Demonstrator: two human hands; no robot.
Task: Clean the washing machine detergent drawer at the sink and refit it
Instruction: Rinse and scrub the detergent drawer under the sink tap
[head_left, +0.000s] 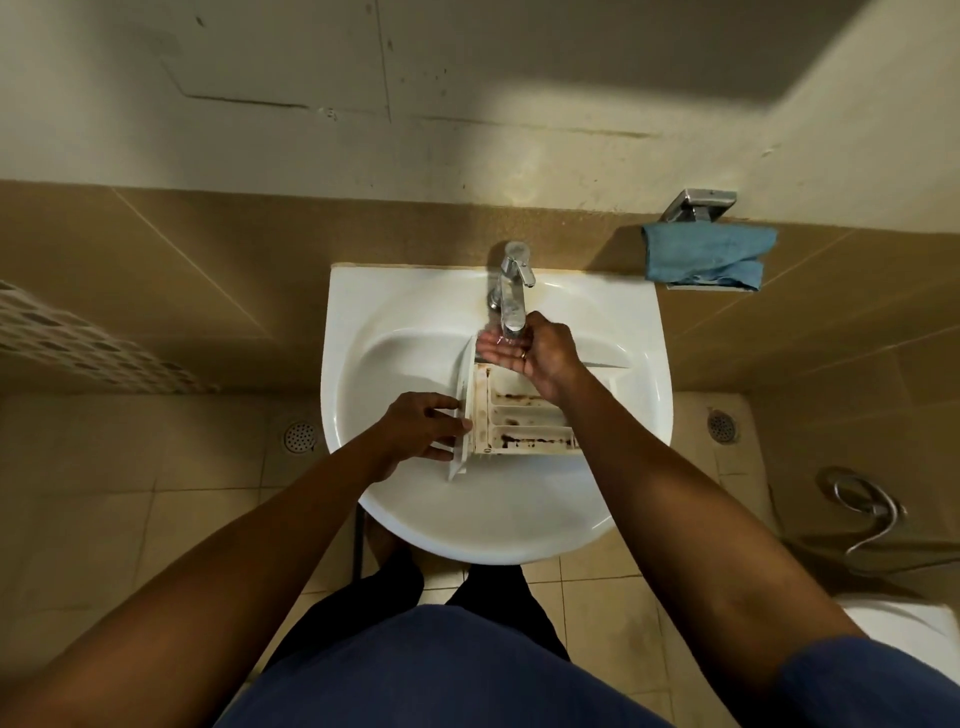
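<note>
The dirty drawer (524, 423) lies in the sink (343, 415), partly hidden by an arm (623, 452). The left grip (421, 426) holds its left end; the right grip (524, 348) cups loosely under the tap (511, 291).

The white plastic detergent drawer (524, 415) has brown and black stains along its compartment walls. The glossy white ceramic basin (519, 509) stands out against tan wall tiles (208, 260), and above them the cream plastered wall (311, 156) is flecked with dark marks. The shiny chrome tap (511, 291) is silver-grey, and the crumpled blue cloth (709, 254) is a plain mid blue. The mosaic tile strip (78, 343) shows dark squares on a pale ground. The square floor tiles (104, 493) are beige and the navy blue shirt (441, 675) is unpatterned
</note>
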